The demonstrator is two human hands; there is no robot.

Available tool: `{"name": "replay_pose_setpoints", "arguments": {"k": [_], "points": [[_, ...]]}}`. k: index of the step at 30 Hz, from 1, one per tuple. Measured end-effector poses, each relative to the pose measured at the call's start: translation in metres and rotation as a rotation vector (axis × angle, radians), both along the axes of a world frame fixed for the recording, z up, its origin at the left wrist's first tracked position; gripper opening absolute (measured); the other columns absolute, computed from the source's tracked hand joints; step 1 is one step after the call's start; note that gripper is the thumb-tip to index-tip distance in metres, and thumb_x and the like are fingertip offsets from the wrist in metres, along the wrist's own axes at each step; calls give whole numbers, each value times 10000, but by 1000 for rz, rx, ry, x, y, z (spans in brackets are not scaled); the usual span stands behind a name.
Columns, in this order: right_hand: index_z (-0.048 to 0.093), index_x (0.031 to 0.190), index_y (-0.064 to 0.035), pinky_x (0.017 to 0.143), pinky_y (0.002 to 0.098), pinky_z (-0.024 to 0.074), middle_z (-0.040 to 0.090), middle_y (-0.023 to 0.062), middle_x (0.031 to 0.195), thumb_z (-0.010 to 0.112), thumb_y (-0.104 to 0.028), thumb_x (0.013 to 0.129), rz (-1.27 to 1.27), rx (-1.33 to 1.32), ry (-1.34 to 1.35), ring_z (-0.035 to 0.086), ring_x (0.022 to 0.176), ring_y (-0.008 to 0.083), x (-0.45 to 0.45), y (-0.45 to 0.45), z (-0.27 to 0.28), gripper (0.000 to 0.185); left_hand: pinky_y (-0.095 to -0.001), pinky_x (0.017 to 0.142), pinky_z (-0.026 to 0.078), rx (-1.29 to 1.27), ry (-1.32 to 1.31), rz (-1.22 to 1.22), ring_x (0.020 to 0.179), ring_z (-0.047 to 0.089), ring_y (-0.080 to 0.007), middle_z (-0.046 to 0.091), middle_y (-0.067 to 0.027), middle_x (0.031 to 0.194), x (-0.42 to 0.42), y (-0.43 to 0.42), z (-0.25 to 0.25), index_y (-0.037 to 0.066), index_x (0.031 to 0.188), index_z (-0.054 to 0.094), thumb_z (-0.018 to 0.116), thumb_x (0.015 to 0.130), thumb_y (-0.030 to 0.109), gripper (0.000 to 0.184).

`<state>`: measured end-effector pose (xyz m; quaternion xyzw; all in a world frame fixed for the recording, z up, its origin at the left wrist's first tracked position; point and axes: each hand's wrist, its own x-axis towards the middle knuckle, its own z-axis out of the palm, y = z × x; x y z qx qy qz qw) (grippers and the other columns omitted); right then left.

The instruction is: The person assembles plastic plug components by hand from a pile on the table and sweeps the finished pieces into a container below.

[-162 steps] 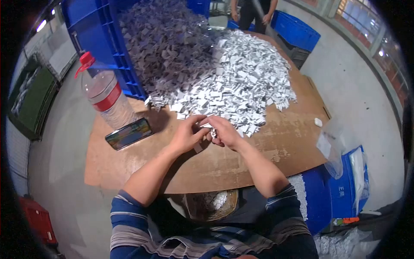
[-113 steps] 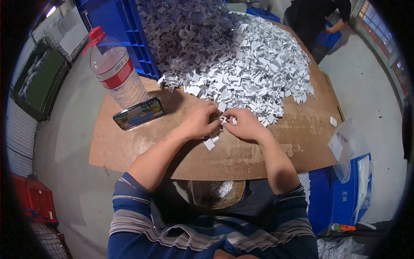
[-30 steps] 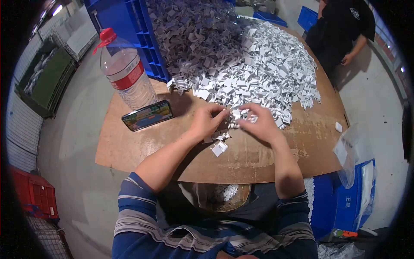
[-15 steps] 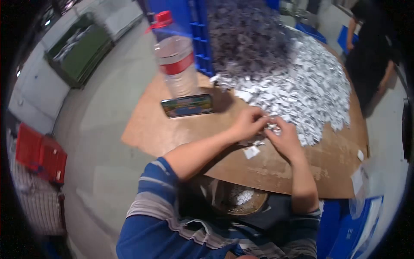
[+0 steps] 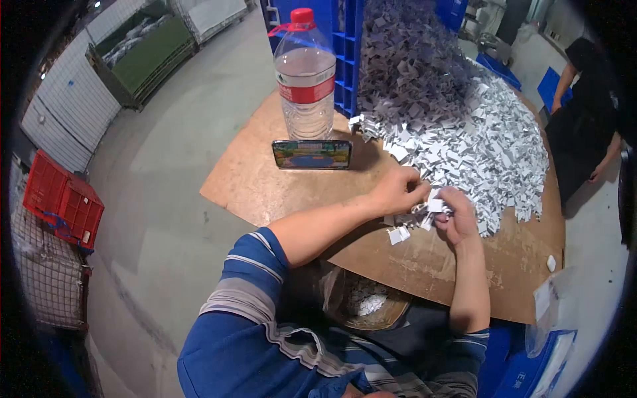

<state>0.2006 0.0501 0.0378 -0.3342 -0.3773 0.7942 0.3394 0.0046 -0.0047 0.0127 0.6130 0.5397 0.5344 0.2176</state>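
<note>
A large heap of small white flat pieces (image 5: 491, 146) is spread over the brown board, grey in the shade at its back. At the heap's near edge, my right hand (image 5: 460, 215) has its thumb and fingers closed around a few small white pieces (image 5: 436, 205). Just to the left, my left hand (image 5: 401, 191) has curled fingers, its fingertips close to those pieces. Whatever it pinches, if anything, is too small to make out. Some loose white pieces (image 5: 398, 235) lie on the board below my hands.
A phone (image 5: 312, 154) with a lit screen leans before a large red-capped bottle (image 5: 305, 83). Behind is a blue crate (image 5: 345, 60). Beneath the board's edge (image 5: 371, 277), a container (image 5: 391, 317) holds white pieces. A person in dark clothes (image 5: 584, 119) stands at right.
My hands have come slightly apart, and white pieces now show in my right hand. The camera view has shifted, so the bottle, phone and heap appear farther right.
</note>
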Motion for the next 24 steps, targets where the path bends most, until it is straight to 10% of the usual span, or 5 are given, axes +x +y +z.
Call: {"name": "replay_pose_setpoints", "arguments": {"k": [7, 13, 17, 24], "points": [[647, 1028, 35, 367, 180, 324, 654, 122, 737, 614, -5, 876, -12, 25, -139, 523, 522, 91, -5, -20, 28, 160, -365, 525, 433, 68, 87, 188, 544, 528, -237, 621, -100, 662, -14, -21, -5, 21, 710, 631, 670, 878, 204, 252], [689, 1018, 17, 433, 243, 425, 695, 155, 779, 631, -54, 863, 342, 215, -173, 579, 586, 143, 21, 0, -3, 180, -344, 563, 492, 252, 744, 199, 680, 615, -307, 674, -141, 1029, -70, -102, 5, 42, 863, 618, 693, 860, 146, 128], [714, 1004, -18, 581, 357, 523, 714, 157, 808, 645, -117, 853, 238, 1070, -839, 633, 660, 254, 3, -26, 17, 194, -370, 579, 513, 182, 848, 471, 727, 650, -325, 662, -189, 1207, -83, -134, 3, 49, 917, 596, 711, 845, 179, 188], [706, 1051, -44, 715, 443, 528, 716, 158, 839, 653, -181, 860, 298, 1322, -1115, 641, 734, 361, -1, -32, 5, 241, -383, 585, 525, 14, 899, 596, 749, 673, -349, 606, -230, 1340, -77, -134, 4, 53, 997, 578, 713, 842, 211, 259]]}}
